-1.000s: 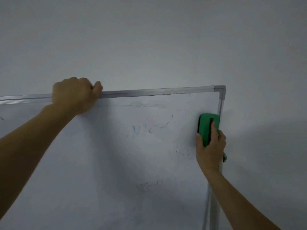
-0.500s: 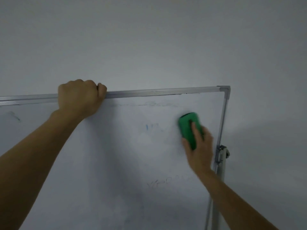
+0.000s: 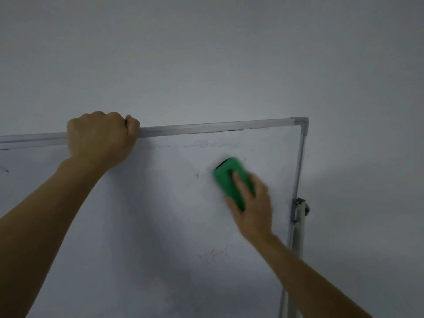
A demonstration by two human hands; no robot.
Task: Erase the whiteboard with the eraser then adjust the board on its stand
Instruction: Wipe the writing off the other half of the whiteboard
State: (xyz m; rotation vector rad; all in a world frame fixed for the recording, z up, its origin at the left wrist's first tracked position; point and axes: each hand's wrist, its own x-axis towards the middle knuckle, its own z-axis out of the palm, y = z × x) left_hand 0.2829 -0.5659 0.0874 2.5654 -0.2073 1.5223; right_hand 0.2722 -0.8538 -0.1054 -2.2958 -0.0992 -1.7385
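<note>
Fingers of the left hand (image 3: 101, 138) clench the whiteboard (image 3: 149, 226) top frame. Rightward, the right hand (image 3: 251, 207) presses the green eraser (image 3: 229, 177) flat, long axis tilted up-left; faint scribbles (image 3: 215, 254) lie directly below it.

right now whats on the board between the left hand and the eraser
Head view: mostly bare whiteboard, with one small blue mark between the left hand and the green eraser.

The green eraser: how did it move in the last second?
The right hand swept the green block eraser leftward from the framed whiteboard's right edge, wiping off most blue writing. The left hand kept its grip on the top frame rail.
</note>
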